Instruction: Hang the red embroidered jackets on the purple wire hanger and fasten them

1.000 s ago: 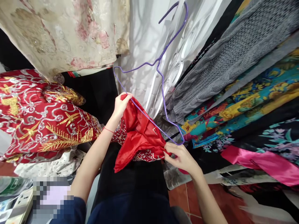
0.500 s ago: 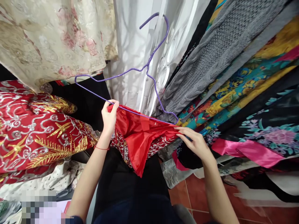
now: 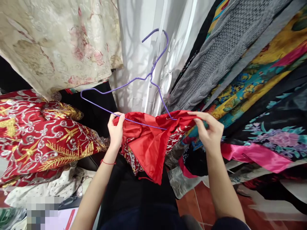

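Observation:
A red satin garment [image 3: 150,140] with silver-embroidered edging hangs between my two hands. My left hand [image 3: 116,131] is closed on its left edge together with the lower wire of a purple wire hanger [image 3: 134,80]. My right hand [image 3: 209,131] is closed on the garment's right edge, where the hanger's right end is tucked under the red cloth. The hanger's hook points up in front of a white plastic-covered garment [image 3: 144,48]. A thin red string circles my left wrist.
Hanging clothes crowd the right side: a grey knit [image 3: 216,60], floral prints [image 3: 259,80] and a pink satin piece [image 3: 259,156]. On the left lie a red gold-embroidered garment [image 3: 43,134] and a cream brocade [image 3: 55,41]. Red floor tiles [image 3: 199,204] show below.
My right hand has risen and closed on the garment's right edge, pulling the red cloth over the hanger's right end. The left hand kept its grip and shifted little.

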### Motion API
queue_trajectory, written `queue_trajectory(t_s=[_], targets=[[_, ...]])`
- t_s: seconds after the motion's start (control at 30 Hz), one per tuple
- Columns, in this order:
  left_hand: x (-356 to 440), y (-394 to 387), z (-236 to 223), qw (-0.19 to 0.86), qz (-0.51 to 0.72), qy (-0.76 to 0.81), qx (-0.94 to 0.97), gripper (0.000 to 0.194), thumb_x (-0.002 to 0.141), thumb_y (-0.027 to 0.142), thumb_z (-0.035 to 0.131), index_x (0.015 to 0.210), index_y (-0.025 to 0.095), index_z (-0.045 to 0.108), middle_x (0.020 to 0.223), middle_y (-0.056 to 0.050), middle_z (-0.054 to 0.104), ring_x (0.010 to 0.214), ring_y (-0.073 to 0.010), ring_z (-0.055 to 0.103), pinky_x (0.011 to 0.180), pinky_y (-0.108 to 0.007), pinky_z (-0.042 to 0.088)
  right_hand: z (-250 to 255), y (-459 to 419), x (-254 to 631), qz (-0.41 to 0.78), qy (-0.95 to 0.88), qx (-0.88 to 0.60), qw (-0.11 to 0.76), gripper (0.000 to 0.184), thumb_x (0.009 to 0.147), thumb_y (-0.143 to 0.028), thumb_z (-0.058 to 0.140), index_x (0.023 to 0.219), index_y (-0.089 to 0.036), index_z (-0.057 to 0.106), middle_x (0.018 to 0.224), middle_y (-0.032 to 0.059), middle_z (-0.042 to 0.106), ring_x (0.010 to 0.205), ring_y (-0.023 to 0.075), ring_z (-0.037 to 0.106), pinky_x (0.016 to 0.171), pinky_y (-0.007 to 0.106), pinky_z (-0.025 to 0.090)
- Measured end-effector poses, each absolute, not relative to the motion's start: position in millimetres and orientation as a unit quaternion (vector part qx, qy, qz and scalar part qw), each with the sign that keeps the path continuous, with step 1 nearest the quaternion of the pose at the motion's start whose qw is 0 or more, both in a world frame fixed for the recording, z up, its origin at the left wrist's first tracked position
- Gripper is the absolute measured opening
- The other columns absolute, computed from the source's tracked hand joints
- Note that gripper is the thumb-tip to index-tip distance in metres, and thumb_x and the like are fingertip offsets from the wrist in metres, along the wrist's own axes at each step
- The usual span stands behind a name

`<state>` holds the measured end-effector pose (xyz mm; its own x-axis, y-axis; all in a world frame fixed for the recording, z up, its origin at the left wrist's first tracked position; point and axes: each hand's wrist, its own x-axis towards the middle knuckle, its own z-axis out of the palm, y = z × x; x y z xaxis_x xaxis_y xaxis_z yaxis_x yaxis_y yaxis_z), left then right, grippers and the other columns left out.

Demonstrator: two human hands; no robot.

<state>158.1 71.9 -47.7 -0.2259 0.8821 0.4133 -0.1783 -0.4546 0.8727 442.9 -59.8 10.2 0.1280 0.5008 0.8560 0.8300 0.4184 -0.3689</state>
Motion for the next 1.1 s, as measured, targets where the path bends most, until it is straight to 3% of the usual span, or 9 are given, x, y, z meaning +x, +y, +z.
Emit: queue_trajectory(t_s=[0.13, 0.23, 0.4, 0.57, 0.73, 0.87, 0.97, 1.1], targets=[[168.8, 56.7, -57.3, 0.390, 0.708, 0.365, 0.463, 0.018, 0.082, 0.037, 0.069, 0.082, 0.022, 0.059, 0.083, 0.001, 0.058, 0.076, -0.0112, 0.056, 0.078, -0.021, 0.046, 28.0, -37.6, 427.8, -0.141, -0.609, -0.522, 0.580, 0.026, 0.098, -0.035, 0.051, 0.106, -0.022, 0.072, 0.110, 0.0087, 0.075, 0.103, 0.0232, 0.070, 0.096, 0.042, 0.055], [170.6, 55.5, -57.9, 0.383, 0.712, 0.373, 0.455, 0.018, 0.083, 0.038, 0.068, 0.083, 0.022, 0.059, 0.083, 0.001, 0.057, 0.074, -0.0110, 0.055, 0.077, -0.021, 0.046, 22.8, -26.0, 419.5, -0.082, -0.672, -0.519, 0.522, 0.024, 0.098, -0.035, 0.051, 0.101, -0.022, 0.070, 0.109, 0.0076, 0.075, 0.102, 0.0214, 0.070, 0.095, 0.037, 0.054], [167.1, 64.2, -56.0, 0.372, 0.722, 0.366, 0.455, 0.021, 0.081, 0.039, 0.070, 0.081, 0.021, 0.058, 0.079, 0.002, 0.056, 0.070, -0.0098, 0.053, 0.072, -0.020, 0.045, 2.5, -17.8, 403.0, -0.084, -0.690, -0.543, 0.472, 0.029, 0.101, -0.040, 0.044, 0.086, -0.022, 0.061, 0.077, 0.0027, 0.068, 0.069, 0.0149, 0.065, 0.069, 0.025, 0.050], [160.2, 65.3, -44.6, 0.385, 0.703, 0.368, 0.472, 0.023, 0.081, 0.042, 0.071, 0.082, 0.022, 0.060, 0.078, 0.003, 0.057, 0.067, -0.0096, 0.054, 0.068, -0.020, 0.046, -0.8, -11.0, 395.6, -0.139, -0.635, -0.602, 0.464, 0.031, 0.096, -0.052, 0.051, 0.096, -0.022, 0.060, 0.061, -0.0030, 0.060, 0.052, 0.0143, 0.058, 0.056, 0.024, 0.038], [138.1, 73.0, -34.9, 0.346, 0.667, 0.371, 0.546, 0.027, 0.076, 0.040, 0.078, 0.091, 0.021, 0.065, 0.092, -0.001, 0.067, 0.084, -0.0128, 0.064, 0.082, -0.023, 0.050, 2.4, -8.8, 404.0, -0.202, -0.667, -0.587, 0.411, 0.046, 0.101, -0.046, 0.044, 0.065, -0.021, 0.057, 0.049, -0.0029, 0.052, 0.044, 0.0094, 0.048, 0.050, 0.024, 0.028], [119.1, 80.8, -64.9, 0.483, 0.584, 0.439, 0.483, 0.047, 0.058, 0.034, 0.090, 0.097, 0.019, 0.066, 0.090, -0.004, 0.073, 0.077, -0.0157, 0.068, 0.073, -0.027, 0.054, 0.5, -7.8, 410.9, -0.252, -0.661, -0.576, 0.409, 0.044, 0.098, -0.042, 0.052, 0.060, -0.020, 0.052, 0.046, -0.0049, 0.045, 0.042, 0.0075, 0.040, 0.048, 0.024, 0.025], [115.6, 86.1, -95.0, 0.607, 0.504, 0.475, 0.389, 0.038, 0.053, 0.025, 0.091, 0.082, 0.015, 0.069, 0.081, -0.007, 0.075, 0.070, -0.0192, 0.069, 0.069, -0.031, 0.055, -1.5, -6.3, 412.7, -0.258, -0.665, -0.570, 0.407, 0.043, 0.098, -0.040, 0.053, 0.060, -0.020, 0.050, 0.047, -0.0050, 0.044, 0.043, 0.0078, 0.039, 0.049, 0.024, 0.025], [122.4, 104.0, -104.6, 0.614, 0.527, 0.475, 0.346, 0.026, 0.062, 0.032, 0.083, 0.073, 0.017, 0.064, 0.067, -0.004, 0.071, 0.061, -0.0192, 0.067, 0.063, -0.033, 0.055, -0.4, -5.8, 414.4, -0.267, -0.680, -0.558, 0.394, 0.040, 0.099, -0.036, 0.051, 0.063, -0.021, 0.050, 0.055, -0.0030, 0.049, 0.049, 0.0095, 0.042, 0.051, 0.027, 0.028]])
